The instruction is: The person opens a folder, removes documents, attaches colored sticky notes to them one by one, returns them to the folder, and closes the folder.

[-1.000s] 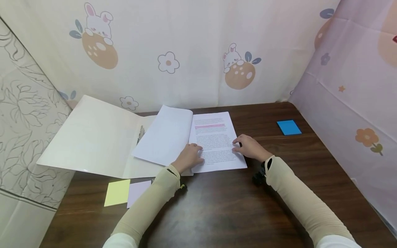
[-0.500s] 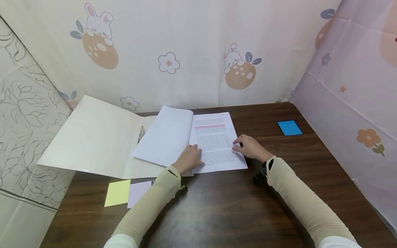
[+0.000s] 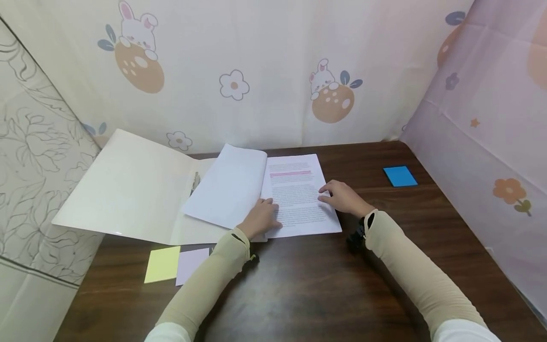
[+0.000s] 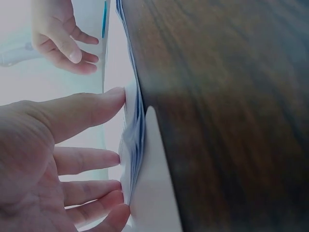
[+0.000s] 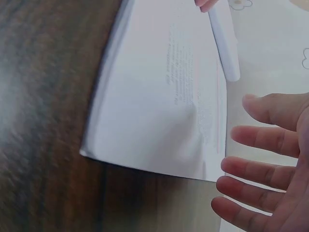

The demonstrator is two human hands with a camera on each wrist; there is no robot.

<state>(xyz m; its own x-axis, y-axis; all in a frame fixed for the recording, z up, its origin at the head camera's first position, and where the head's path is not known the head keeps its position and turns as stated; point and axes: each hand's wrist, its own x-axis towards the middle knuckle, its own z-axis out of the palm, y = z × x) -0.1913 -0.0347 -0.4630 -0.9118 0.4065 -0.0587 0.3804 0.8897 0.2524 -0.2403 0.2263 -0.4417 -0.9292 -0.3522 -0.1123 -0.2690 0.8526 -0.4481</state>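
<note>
A stack of printed pages (image 3: 295, 190), with a pink highlighted line near the top, lies in an opened white binder (image 3: 132, 190). Turned-over white sheets (image 3: 228, 185) arch to the left, partly covering the metal ring clasp (image 3: 195, 183). My left hand (image 3: 259, 218) rests at the fold, its spread fingertips touching the paper; the left wrist view shows the fingers (image 4: 89, 161) fairly straight against the pages. Over the right margin of the printed page is my right hand (image 3: 344, 197). Its fingers (image 5: 253, 166) are spread and relaxed, apart from the paper in the right wrist view.
A yellow sticky-note pad (image 3: 162, 264) and a lilac one (image 3: 191, 266) lie in front of the binder, the lilac one beside my left sleeve. A blue pad (image 3: 400, 176) sits at the back right of the dark wooden table (image 3: 307, 289). Patterned curtains border the table.
My right hand has risen slightly and shifted a little left over the page margin. The left hand stays at the fold, and the pages look unchanged.
</note>
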